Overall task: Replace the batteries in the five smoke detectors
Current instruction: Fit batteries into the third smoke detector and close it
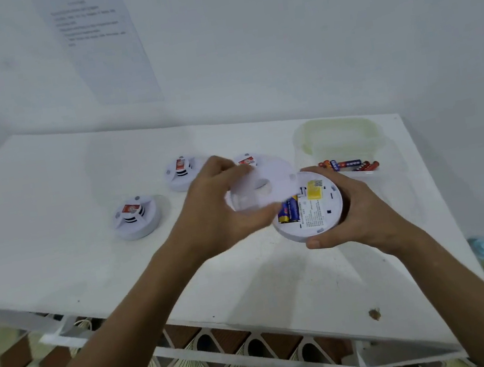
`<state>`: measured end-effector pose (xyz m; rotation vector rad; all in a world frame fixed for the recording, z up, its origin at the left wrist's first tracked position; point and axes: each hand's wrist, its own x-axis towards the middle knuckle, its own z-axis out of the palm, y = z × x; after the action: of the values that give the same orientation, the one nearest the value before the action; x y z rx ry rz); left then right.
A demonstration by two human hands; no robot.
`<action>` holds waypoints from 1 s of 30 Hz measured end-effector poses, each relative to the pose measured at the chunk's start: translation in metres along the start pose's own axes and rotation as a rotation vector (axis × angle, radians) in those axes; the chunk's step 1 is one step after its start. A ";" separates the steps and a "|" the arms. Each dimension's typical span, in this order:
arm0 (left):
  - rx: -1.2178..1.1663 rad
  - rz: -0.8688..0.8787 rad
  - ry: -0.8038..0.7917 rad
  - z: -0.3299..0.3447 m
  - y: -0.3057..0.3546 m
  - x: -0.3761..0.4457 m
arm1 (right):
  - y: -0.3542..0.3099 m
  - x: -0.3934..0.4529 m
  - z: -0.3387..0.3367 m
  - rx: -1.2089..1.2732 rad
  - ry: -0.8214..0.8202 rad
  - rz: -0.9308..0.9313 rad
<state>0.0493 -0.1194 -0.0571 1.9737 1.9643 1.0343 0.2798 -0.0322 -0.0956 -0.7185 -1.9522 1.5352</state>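
Observation:
My right hand grips a white round smoke detector turned back side up, above the table. Its open back shows blue-and-yellow batteries and a yellow label. My left hand holds the detector's white round back cover, blurred, just left of and above the detector. Three more white detectors stand on the table: one at the left, one further back, and one partly hidden behind my left hand and the cover.
A clear plastic container sits at the table's back right, with several red and blue batteries in front of it. The white table stands against a white wall with a paper sheet. The front edge overhangs a tiled floor.

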 end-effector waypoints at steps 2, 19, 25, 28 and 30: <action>-0.042 0.012 -0.103 -0.006 0.008 0.000 | -0.004 0.010 0.014 -0.002 -0.019 -0.014; -0.136 -0.140 -0.261 -0.050 -0.054 0.003 | -0.010 0.075 0.085 -0.044 -0.049 -0.019; -0.227 -0.185 -0.416 -0.073 -0.081 0.005 | -0.015 0.087 0.105 -0.014 -0.036 -0.027; -0.289 -0.132 -0.465 -0.087 -0.091 0.008 | -0.019 0.093 0.113 0.006 -0.047 -0.019; -0.316 -0.086 -0.485 -0.094 -0.098 0.010 | -0.022 0.096 0.118 0.025 -0.054 -0.015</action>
<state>-0.0848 -0.1307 -0.0392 1.7437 1.5085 0.7045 0.1276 -0.0499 -0.0888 -0.6566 -1.9692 1.5823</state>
